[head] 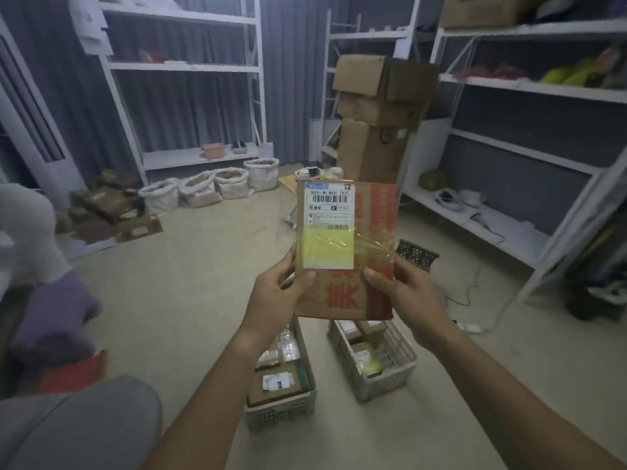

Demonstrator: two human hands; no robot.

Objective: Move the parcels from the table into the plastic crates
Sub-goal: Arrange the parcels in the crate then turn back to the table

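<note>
Both hands held one flat cardboard parcel (344, 249) upright in the air: the left hand (274, 300) gripped its lower left edge with the thumb across the front face, and the right hand (403, 293) gripped its lower right edge in the same way. The parcel's white shipping label (329, 225) faced the camera under glossy clear tape. It hung above two plastic crates on the floor, the left crate (281, 412) and the right crate (397, 371), each already partly filled with parcels. Risk assessment: the grip was confined to the lower edge, so the tall upper portion could tip forward if either thumb slipped on the tape. A release from this height could land the parcel on a crate rim or in the gap between the crates. The parcels already inside could also leave it resting tilted.
</note>
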